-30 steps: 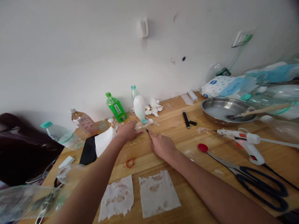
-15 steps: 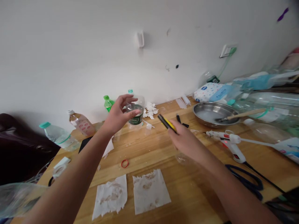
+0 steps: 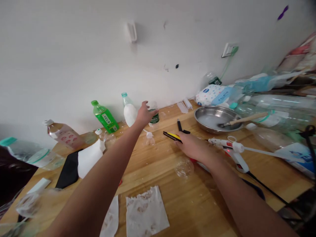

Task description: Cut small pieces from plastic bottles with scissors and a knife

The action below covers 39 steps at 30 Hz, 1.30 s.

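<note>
My left hand (image 3: 145,115) reaches toward the back of the wooden table, its fingers apart at a clear plastic piece with a green label (image 3: 154,118). Whether the fingers touch that piece is hard to tell. Over the table's middle, my right hand (image 3: 189,143) is closed round a yellow and black cutter (image 3: 172,136), which points left. Below this hand lies a round clear plastic piece (image 3: 184,168). A black pen-like tool (image 3: 180,125) rests just behind the right hand.
Bottles stand at the back left, among them a green one (image 3: 105,117). A steel bowl (image 3: 218,120) with a brush, a glue gun (image 3: 234,154) and more bottles fill the right side. A stained white sheet (image 3: 146,210) lies in front; a black phone (image 3: 69,169) is left.
The view has shifted to the right. My left hand has moved to the labelled plastic piece, which stands farther back, and white scraps behind it are now hidden. The cutter remains in my right hand.
</note>
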Tool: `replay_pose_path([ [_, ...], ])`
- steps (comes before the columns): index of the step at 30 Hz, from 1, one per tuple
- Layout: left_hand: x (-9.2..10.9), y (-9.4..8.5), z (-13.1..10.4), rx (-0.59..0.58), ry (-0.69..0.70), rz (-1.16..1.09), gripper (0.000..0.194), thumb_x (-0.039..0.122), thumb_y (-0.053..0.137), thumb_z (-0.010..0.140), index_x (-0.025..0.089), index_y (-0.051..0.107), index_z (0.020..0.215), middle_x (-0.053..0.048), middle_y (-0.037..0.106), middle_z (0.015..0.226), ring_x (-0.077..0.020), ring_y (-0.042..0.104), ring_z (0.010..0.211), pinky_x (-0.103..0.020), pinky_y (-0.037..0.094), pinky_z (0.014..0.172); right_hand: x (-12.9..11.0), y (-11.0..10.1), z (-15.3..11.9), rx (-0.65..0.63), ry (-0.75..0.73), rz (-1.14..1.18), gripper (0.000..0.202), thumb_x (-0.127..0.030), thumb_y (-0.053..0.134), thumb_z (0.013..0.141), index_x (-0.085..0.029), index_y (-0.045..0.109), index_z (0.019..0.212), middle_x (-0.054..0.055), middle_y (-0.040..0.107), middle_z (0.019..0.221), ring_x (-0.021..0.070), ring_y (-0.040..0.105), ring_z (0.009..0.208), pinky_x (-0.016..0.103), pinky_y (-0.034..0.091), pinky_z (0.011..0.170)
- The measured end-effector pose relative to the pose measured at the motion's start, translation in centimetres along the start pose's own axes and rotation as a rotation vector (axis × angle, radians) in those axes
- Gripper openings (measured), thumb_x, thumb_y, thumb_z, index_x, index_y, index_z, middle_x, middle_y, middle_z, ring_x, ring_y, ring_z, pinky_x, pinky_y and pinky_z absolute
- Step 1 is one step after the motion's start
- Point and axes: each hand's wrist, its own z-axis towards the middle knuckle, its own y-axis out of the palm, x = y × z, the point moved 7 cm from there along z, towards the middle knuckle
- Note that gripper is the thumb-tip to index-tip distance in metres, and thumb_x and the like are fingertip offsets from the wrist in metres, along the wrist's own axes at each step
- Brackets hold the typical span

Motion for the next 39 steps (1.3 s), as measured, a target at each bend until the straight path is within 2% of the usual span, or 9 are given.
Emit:
replay_pose_path([
  [5,-1.2,0.6,0.5,-0.009,0.008,-0.021,0.082,0.040,0.076,0.078,0.015,0.035,0.144,-0.023,0.056,0.136,-0.0305,0.060,0.121,-0.043,0.046,0.102,-0.1,0.6,0.1,0.013,-0.034,-0.018,0.026,-0.030,0.047,0.100,-0.017,0.062,0.115,0.013,0.066,0.115,0.0226,0.067,0.097,0.029,0.043,0.078],
  [9,-1.1,0.3,0.3,0.001,0.016,-0.043,0.091,0.042,0.075,0.080,0.017,0.023,0.151,-0.024,0.047,0.145,-0.0315,0.053,0.130,-0.043,0.045,0.104,-0.4,1.4,0.6,-0.008,-0.039,-0.027,0.024,-0.029,0.048,0.100,-0.015,0.064,0.111,0.013,0.069,0.109,0.0224,0.067,0.101,0.028,0.044,0.079],
  [14,-1.9,-0.7,-0.9,0.001,0.019,-0.059,0.087,0.043,0.071,0.084,0.022,0.021,0.152,-0.022,0.042,0.150,-0.0298,0.056,0.127,-0.042,0.049,0.100,-0.2,2.4,1.4,-0.026,-0.011,-0.069,0.023,-0.029,0.053,0.098,-0.011,0.065,0.107,0.016,0.073,0.100,0.0254,0.069,0.094,0.030,0.045,0.074],
  [17,-2.5,-1.5,-2.6,0.042,0.029,-0.027,0.078,0.041,0.063,0.089,0.022,0.019,0.151,-0.022,0.039,0.151,-0.0276,0.057,0.124,-0.039,0.052,0.096,-0.6,1.1,0.9,0.030,-0.007,-0.097,0.023,-0.024,0.050,0.098,-0.009,0.067,0.102,0.019,0.071,0.104,0.0275,0.066,0.100,0.033,0.044,0.081],
  [22,-3.2,-2.1,-6.8,0.066,0.091,0.128,0.049,0.017,0.033,0.096,0.018,0.032,0.145,-0.016,0.056,0.129,-0.0202,0.061,0.110,-0.037,0.051,0.095,-1.0,-3.7,-3.3,0.173,-0.006,-0.078,0.027,-0.024,0.041,0.101,-0.014,0.066,0.102,0.014,0.071,0.102,0.0250,0.065,0.098,0.034,0.044,0.080],
  [26,-2.7,-1.3,-9.0,-0.179,0.259,0.292,0.050,0.002,0.036,0.085,0.021,0.058,0.126,-0.007,0.067,0.108,-0.0180,0.064,0.097,-0.034,0.052,0.092,0.5,-5.5,-8.4,0.247,0.004,-0.046,0.026,-0.030,0.039,0.102,-0.022,0.061,0.112,0.009,0.069,0.112,0.0239,0.064,0.102,0.035,0.045,0.081],
  [32,-1.6,-1.0,-9.6,-0.466,0.526,0.553,0.058,-0.003,0.042,0.080,0.026,0.063,0.126,-0.006,0.062,0.135,-0.0229,0.056,0.125,-0.038,0.046,0.104,4.5,-2.6,-15.6,0.308,-0.077,-0.127,0.031,-0.039,0.034,0.100,-0.027,0.063,0.095,0.013,0.070,0.101,0.0287,0.066,0.092,0.046,0.049,0.079],
  [36,-0.4,-0.9,-10.5,-0.568,0.706,0.666,0.042,0.006,0.046,0.089,0.025,0.066,0.121,-0.007,0.068,0.126,-0.0207,0.063,0.116,-0.034,0.052,0.096,6.4,0.1,-18.5,0.346,-0.138,-0.096,0.033,-0.042,0.034,0.101,-0.027,0.060,0.117,0.008,0.068,0.120,0.0274,0.062,0.114,0.048,0.050,0.098],
  [39,0.7,-2.2,-11.0,-0.555,0.831,0.721,0.033,0.017,0.046,0.097,0.025,0.065,0.122,-0.010,0.069,0.124,-0.0232,0.062,0.118,-0.039,0.050,0.098,6.8,1.5,-19.4,0.398,-0.165,-0.119,0.035,-0.043,0.036,0.102,-0.027,0.055,0.127,0.004,0.064,0.130,0.0237,0.061,0.120,0.041,0.054,0.099],
])
